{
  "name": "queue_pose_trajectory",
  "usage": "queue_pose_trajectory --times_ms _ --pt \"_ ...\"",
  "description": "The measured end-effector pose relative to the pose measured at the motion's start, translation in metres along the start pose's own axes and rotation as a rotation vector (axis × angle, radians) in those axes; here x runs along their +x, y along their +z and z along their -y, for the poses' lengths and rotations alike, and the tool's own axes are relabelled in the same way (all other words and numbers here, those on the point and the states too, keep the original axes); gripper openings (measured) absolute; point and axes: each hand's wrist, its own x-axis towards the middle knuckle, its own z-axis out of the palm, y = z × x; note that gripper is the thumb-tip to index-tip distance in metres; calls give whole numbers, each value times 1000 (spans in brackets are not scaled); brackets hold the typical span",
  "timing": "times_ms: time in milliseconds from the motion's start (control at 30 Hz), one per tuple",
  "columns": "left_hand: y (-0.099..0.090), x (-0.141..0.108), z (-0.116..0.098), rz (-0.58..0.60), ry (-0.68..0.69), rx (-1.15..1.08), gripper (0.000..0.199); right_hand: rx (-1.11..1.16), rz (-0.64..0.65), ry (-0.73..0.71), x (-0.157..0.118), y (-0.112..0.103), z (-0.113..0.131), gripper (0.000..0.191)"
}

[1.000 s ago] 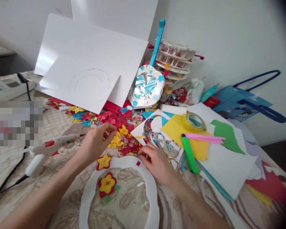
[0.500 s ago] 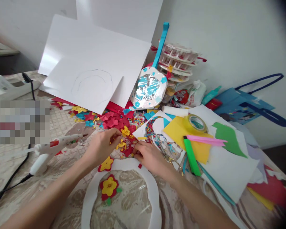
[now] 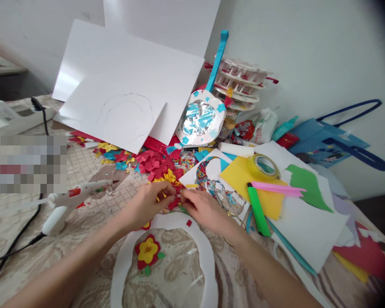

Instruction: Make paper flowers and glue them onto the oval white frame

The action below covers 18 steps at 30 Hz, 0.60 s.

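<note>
My left hand is closed, its thumb and fingertips curled together over the pile of small paper flowers. Close beside it, my right hand is also closed, fingertips almost meeting the left ones. Whatever lies between the fingers is too small to make out. Behind them are red paper flowers and a few yellow paper flowers. Below the hands lies a white wavy paper ring with a clear film centre. A red-and-yellow flower with green leaves sits on it, and a small red square is on its rim.
A glue gun with a cord lies at left. Scissors, a green marker, a tape roll and coloured paper are at right. White card sheets and a round decorated fan-like piece lean at the back.
My left hand has moved right and slightly down, so its fingertips now nearly meet those of my right hand. It now covers most of the flower at the ring's upper left.
</note>
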Motion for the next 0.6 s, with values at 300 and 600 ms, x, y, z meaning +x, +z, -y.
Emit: queue_pose_trajectory --times_ms 300,600 --pt "11 -2 -4 57 30 -3 13 70 -6 -22 3 -2 4 16" --pt "13 1 3 106 -112 -363 13 369 -156 101 -1 2 1 13"
